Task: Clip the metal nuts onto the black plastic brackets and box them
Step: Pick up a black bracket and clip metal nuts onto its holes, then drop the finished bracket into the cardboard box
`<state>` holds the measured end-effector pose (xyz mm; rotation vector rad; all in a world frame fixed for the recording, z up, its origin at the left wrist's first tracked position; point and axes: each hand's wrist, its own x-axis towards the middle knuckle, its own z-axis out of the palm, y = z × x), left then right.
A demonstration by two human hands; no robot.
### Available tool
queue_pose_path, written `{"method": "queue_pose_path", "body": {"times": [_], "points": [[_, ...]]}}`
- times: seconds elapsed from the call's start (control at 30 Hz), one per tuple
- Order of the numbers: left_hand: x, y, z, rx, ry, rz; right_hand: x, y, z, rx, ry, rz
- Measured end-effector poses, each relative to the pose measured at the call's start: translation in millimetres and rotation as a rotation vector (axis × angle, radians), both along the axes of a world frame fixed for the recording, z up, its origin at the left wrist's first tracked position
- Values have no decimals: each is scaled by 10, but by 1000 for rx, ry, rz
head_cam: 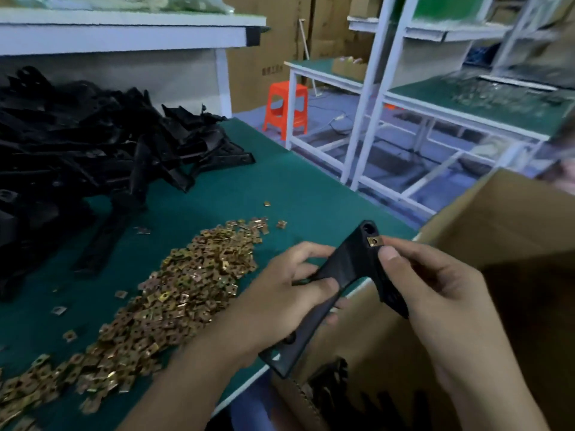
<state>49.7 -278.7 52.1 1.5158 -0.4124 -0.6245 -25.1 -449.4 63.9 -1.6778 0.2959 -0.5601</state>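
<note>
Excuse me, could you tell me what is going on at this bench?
A person's left hand grips a black plastic bracket by its middle; the right hand holds its upper end, thumb beside a metal nut seated there. On the green table lie loose nuts and a pile of brackets; a cardboard box stands open at the right.

Bare green worktop (280,188) lay open between the heap of black brackets (93,144) at far left and the right edge; the spread of metal nuts (174,300) covered the near left; the cardboard box (513,231) walled the near right, where the left hand (280,293) and right hand (435,293) held a bracket (351,262) over its rim.
</note>
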Motion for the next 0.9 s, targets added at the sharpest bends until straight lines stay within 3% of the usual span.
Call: {"method": "queue_pose_path", "body": {"times": [0.2, 0.33, 0.43, 0.57, 0.73, 0.83, 0.9], "points": [[-34, -438, -401, 124, 73, -209, -426, -459, -314, -28, 253, -94], [-99, -611, -817, 314, 123, -368, -655, -633, -684, -94, 544, -86], [-141, -651, -1009, 481, 23, -423, -775, -708, -923, -142, 816, 11], [-156, -655, -1070, 545, -111, -408, -839, -747, -1054, -248, 1075, 87], [-134, -576, -882, 370, -239, -298, -699, -607, -932, -328, 948, 68], [-173, -418, -627, 215, -277, -263, -480, -393, -796, -379, 748, 51], [-133, -244, -465, 142, -374, -124, -275, -165, -675, -434, 555, 23]]}}
